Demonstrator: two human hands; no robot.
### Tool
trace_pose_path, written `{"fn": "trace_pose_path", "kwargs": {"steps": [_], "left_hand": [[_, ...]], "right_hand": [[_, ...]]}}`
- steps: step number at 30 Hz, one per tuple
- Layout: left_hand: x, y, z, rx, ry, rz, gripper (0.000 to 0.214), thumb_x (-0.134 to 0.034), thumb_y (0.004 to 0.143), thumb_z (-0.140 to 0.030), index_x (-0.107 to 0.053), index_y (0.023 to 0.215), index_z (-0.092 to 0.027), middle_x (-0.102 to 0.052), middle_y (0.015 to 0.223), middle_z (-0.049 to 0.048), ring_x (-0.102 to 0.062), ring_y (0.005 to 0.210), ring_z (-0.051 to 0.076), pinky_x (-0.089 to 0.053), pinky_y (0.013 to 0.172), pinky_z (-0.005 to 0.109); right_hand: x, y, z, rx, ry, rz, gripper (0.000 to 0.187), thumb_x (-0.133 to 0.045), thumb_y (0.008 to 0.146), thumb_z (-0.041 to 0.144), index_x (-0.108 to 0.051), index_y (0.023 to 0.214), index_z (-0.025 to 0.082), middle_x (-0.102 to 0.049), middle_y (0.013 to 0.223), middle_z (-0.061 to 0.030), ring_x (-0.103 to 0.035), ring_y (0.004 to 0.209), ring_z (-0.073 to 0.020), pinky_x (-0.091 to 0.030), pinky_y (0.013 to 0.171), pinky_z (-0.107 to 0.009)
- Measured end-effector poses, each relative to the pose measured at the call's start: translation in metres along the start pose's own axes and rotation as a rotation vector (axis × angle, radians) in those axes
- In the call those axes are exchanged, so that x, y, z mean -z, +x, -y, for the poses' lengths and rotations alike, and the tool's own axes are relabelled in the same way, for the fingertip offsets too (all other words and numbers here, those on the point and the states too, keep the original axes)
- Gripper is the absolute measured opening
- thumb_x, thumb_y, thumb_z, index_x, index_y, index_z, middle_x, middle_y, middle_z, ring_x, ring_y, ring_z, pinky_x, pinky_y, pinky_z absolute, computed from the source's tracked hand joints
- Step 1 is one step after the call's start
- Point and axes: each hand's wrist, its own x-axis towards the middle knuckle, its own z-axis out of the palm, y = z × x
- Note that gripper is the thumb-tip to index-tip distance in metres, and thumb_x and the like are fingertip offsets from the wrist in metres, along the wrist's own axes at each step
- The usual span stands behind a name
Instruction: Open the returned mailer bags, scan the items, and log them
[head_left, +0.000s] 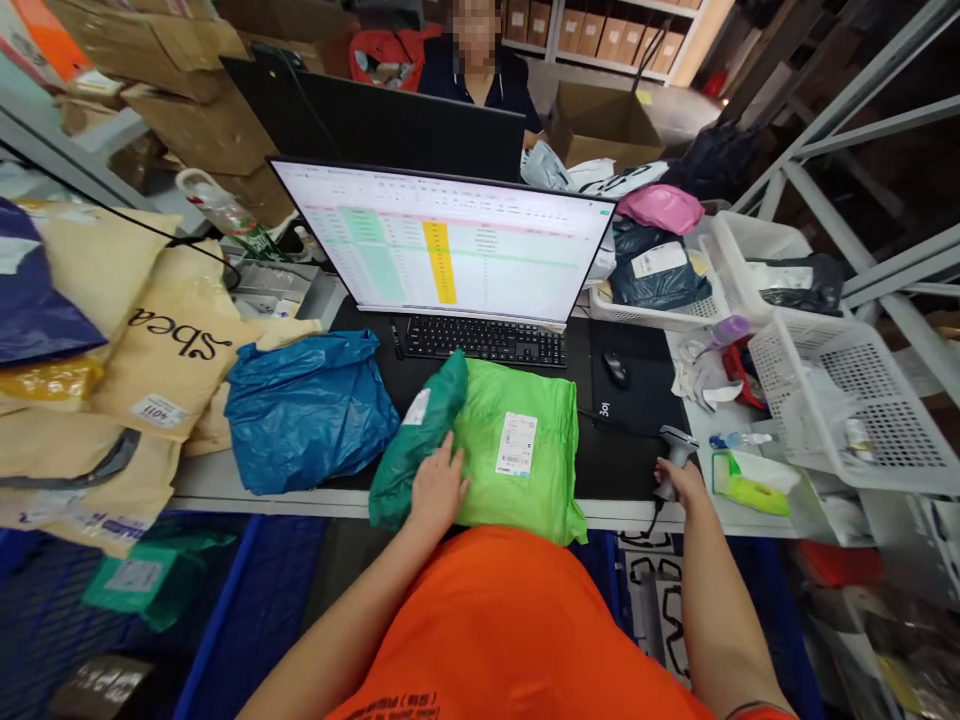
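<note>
My left hand (437, 487) lies flat, fingers spread, across the seam where a dark green parcel (409, 445) meets a light green parcel (525, 440) carrying a white barcode label (516, 443). Both parcels rest on the desk's front edge in front of the keyboard (486, 340). My right hand (677, 478) is closed around the handle of a grey barcode scanner (675, 445) at the desk's right front, just right of the light green parcel.
A monitor (450, 245) with a spreadsheet stands behind the keyboard; a mouse (615, 368) sits on a black pad. A blue bag (307, 405) and tan mailers (150, 330) pile up left. White baskets (840, 400) stand right. A person sits opposite behind another screen.
</note>
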Motion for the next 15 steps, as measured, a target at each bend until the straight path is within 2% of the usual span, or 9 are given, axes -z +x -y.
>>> {"fn": "trace_pose_path", "kwargs": {"steps": [3, 5, 7, 8, 9, 11, 13, 15], "left_hand": [[0.017, 0.010, 0.036, 0.213, 0.053, -0.231, 0.037, -0.063, 0.089, -0.027, -0.065, 0.124, -0.013, -0.034, 0.162, 0.0223, -0.050, 0.132, 0.043, -0.041, 0.107, 0.062], [0.029, 0.012, 0.062, 0.381, 0.067, -0.417, 0.036, -0.058, 0.093, -0.031, -0.064, 0.122, -0.011, -0.036, 0.161, 0.0222, -0.041, 0.139, 0.046, -0.032, 0.111, 0.071], [0.038, 0.012, 0.075, 0.451, 0.052, -0.532, 0.036, -0.057, 0.095, -0.033, -0.064, 0.120, -0.010, -0.037, 0.159, 0.0219, -0.036, 0.142, 0.047, -0.026, 0.114, 0.073], [0.040, 0.012, 0.075, 0.437, 0.043, -0.550, 0.034, -0.057, 0.095, -0.033, -0.064, 0.118, -0.009, -0.038, 0.157, 0.0217, -0.036, 0.143, 0.046, -0.025, 0.115, 0.072], [0.039, 0.012, 0.069, 0.397, 0.033, -0.539, 0.031, -0.057, 0.094, -0.031, -0.065, 0.115, -0.010, -0.041, 0.155, 0.0214, -0.037, 0.142, 0.045, -0.026, 0.116, 0.070], [0.031, 0.014, 0.046, 0.271, 0.007, -0.439, 0.024, -0.057, 0.093, -0.026, -0.067, 0.110, -0.012, -0.050, 0.148, 0.0211, -0.043, 0.139, 0.040, -0.033, 0.116, 0.062], [0.015, 0.019, 0.017, 0.167, -0.027, -0.293, 0.022, -0.059, 0.091, -0.023, -0.069, 0.108, -0.014, -0.057, 0.139, 0.0212, -0.050, 0.132, 0.036, -0.041, 0.112, 0.054], [-0.001, 0.024, -0.007, 0.144, -0.052, -0.178, 0.023, -0.061, 0.090, -0.024, -0.069, 0.110, -0.014, -0.058, 0.138, 0.0217, -0.052, 0.130, 0.035, -0.045, 0.109, 0.049]], "right_hand": [[0.004, -0.002, 0.006, -0.016, 0.014, 0.180, 0.032, -0.064, 0.094, 0.042, -0.064, 0.108, 0.014, -0.064, 0.078, 0.0006, -0.058, 0.062, -0.0106, -0.052, 0.058, -0.025], [0.000, -0.014, 0.015, -0.020, 0.020, 0.306, 0.035, -0.072, 0.086, 0.040, -0.065, 0.108, 0.015, -0.054, 0.058, 0.0059, -0.049, 0.047, -0.0106, -0.044, 0.046, -0.024], [-0.011, -0.038, 0.029, 0.021, -0.010, 0.489, 0.040, -0.075, 0.078, 0.041, -0.066, 0.108, 0.016, -0.049, 0.049, 0.0082, -0.045, 0.040, -0.0117, -0.037, 0.040, -0.024], [-0.018, -0.052, 0.036, 0.061, -0.048, 0.593, 0.040, -0.075, 0.076, 0.042, -0.066, 0.106, 0.017, -0.050, 0.048, 0.0080, -0.045, 0.039, -0.0121, -0.036, 0.040, -0.024], [-0.027, -0.067, 0.044, 0.110, -0.104, 0.690, 0.037, -0.074, 0.076, 0.043, -0.065, 0.101, 0.018, -0.052, 0.049, 0.0073, -0.046, 0.039, -0.0123, -0.035, 0.040, -0.024], [-0.044, -0.094, 0.057, 0.178, -0.219, 0.816, 0.028, -0.070, 0.076, 0.040, -0.062, 0.092, 0.019, -0.054, 0.050, 0.0067, -0.049, 0.040, -0.0126, -0.036, 0.040, -0.023], [-0.058, -0.110, 0.067, 0.200, -0.297, 0.849, 0.021, -0.066, 0.077, 0.036, -0.057, 0.087, 0.020, -0.054, 0.051, 0.0072, -0.050, 0.040, -0.0127, -0.036, 0.041, -0.023], [-0.068, -0.116, 0.072, 0.228, -0.342, 0.854, 0.016, -0.062, 0.078, 0.032, -0.054, 0.086, 0.021, -0.053, 0.053, 0.0076, -0.050, 0.041, -0.0123, -0.037, 0.042, -0.023]]}}
